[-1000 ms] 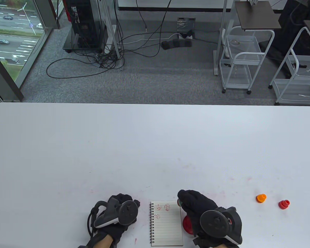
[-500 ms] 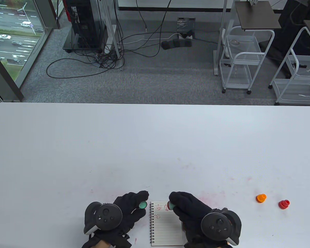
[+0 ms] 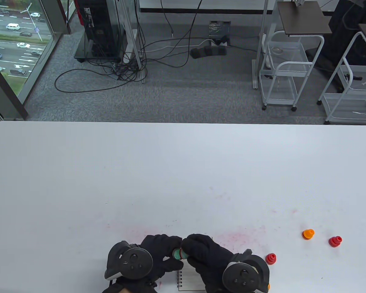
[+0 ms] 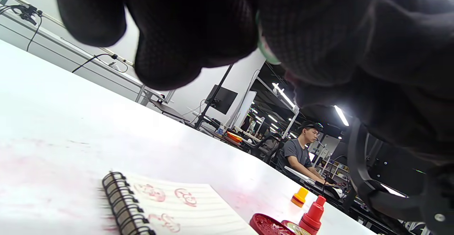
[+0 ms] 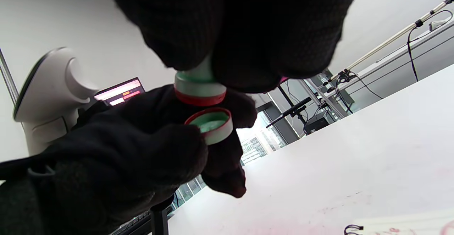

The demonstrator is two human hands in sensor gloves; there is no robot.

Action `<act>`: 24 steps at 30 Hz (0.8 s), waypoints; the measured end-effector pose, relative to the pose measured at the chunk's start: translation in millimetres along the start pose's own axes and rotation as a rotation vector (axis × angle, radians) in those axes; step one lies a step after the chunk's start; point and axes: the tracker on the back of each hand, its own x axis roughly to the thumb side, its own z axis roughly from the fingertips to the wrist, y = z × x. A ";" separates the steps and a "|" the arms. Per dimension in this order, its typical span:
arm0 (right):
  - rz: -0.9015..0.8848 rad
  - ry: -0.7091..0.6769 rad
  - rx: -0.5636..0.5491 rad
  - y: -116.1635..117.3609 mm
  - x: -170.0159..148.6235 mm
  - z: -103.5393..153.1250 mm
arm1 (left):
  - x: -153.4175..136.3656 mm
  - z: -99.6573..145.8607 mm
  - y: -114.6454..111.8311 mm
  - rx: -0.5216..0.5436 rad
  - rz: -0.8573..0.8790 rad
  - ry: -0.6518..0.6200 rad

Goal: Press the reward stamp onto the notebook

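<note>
Hands meet above the near end of the notebook [image 3: 183,279]: right hand [image 3: 206,255] pinches the green stamp [image 5: 198,86] by its body, ink face red-rimmed and pointing at the left hand [image 3: 163,253], whose fingers [image 5: 156,146] grip the stamp's cap [image 5: 210,125], open side up toward the stamp. Cap and stamp sit just apart, slightly off-axis in the right wrist view, so I read this as recapping. Notebook lies on the worktop [image 3: 183,171] at the near edge, mostly under the hands; three red impressions [image 4: 166,201] show on the page in the left wrist view, so the stamping itself looks done. Risks: misaligned cap catches the rim and smears ink onto the gloves, or the cap slips out of the pinch and drops on the page, marking it; gloves dull the feel for seating. Red ink pad [image 4: 267,226] sits beside the notebook, close under the right wrist, easy to knock. Versus half a second back: the hands were apart on either side of the notebook, cap in the left, stamp in the right over the page top; now they have closed to the middle. Red stamp [image 3: 270,258] now shows right of the right hand; orange stamp [image 3: 308,234] and far red stamp [image 3: 335,241] unchanged.
</note>
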 end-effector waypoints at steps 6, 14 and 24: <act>0.064 -0.027 0.011 4.5 4.6 0.7 | 2.7 0.6 0.1 0.001 0.007 -0.016; 0.087 -0.044 0.018 6.3 6.6 0.8 | 3.5 0.7 -0.8 -0.016 -0.007 -0.020; 0.091 -0.029 0.055 10.1 6.3 0.1 | 4.5 0.9 -2.7 -0.020 -0.056 -0.031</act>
